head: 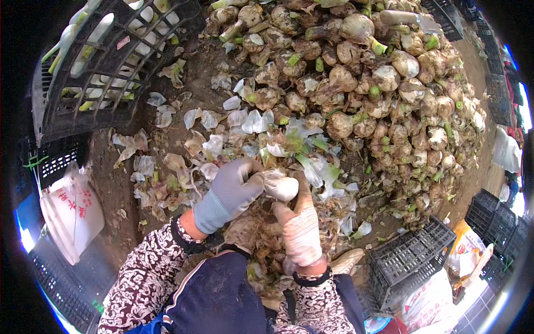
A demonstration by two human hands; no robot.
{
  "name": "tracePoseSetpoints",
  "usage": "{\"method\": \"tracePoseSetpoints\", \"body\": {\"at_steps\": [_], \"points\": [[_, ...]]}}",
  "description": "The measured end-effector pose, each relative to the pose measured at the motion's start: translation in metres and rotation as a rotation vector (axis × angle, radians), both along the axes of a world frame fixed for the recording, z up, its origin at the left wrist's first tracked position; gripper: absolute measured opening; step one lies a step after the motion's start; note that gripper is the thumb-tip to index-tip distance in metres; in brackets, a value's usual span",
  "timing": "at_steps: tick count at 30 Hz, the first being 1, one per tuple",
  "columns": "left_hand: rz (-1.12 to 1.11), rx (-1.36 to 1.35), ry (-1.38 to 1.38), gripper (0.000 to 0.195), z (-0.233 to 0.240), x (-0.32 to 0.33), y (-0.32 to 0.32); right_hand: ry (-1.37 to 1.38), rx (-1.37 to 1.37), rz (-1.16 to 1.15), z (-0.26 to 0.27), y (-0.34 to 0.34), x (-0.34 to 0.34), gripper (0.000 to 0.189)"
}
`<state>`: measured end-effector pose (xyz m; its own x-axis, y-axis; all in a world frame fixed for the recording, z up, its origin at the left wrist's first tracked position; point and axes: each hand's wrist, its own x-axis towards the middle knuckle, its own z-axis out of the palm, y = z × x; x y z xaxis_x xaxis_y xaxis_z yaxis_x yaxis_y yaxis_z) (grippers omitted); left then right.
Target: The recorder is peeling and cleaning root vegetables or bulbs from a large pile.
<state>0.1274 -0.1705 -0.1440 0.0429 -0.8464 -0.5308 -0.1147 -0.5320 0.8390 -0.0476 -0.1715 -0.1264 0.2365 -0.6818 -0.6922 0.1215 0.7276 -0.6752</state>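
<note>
My left hand (233,194), in a grey knit glove, grips one side of a garlic bulb (282,188) with thumb and fingers. The bulb's lower right part is bare and white, while papery skin covers its upper left. My right hand (298,225), in a stained whitish glove, holds the bulb's other side, its index finger along the right edge. Loose garlic skins (254,123) lie on the ground around and beyond my hands. A large heap of dirty garlic bulbs (340,125) with cut green stems rises ahead and to the right.
A black plastic crate (146,77) with peeled white garlic stands at the upper left. A knife with a wooden handle (400,17) lies on the heap. At the lower right is another black crate (411,254) beside filled sacks (431,298). A white sack (73,213) sits at the left.
</note>
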Motion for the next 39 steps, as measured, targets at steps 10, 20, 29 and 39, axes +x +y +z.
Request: {"method": "tracePoseSetpoints", "body": {"at_steps": [10, 20, 29, 39], "points": [[0.327, 0.053, 0.341, 0.04, -0.006, 0.033, -0.012, -0.758, 0.534, -0.333, -0.005, 0.008, -0.023, 0.057], [-0.139, -0.252, -0.006, 0.029, -0.008, 0.006, 0.001, -0.842, 0.691, -0.394, 0.001, 0.028, -0.024, 0.048], [-0.405, -0.283, 0.165, 0.067, 0.012, 0.001, -0.007, -0.673, 0.658, -0.298, -0.009, 0.021, -0.025, 0.057], [0.399, -0.599, 1.477, 0.045, 0.134, 0.141, -0.052, 1.105, -1.001, 0.669, -0.01, -0.084, -0.038, 0.069]]}}
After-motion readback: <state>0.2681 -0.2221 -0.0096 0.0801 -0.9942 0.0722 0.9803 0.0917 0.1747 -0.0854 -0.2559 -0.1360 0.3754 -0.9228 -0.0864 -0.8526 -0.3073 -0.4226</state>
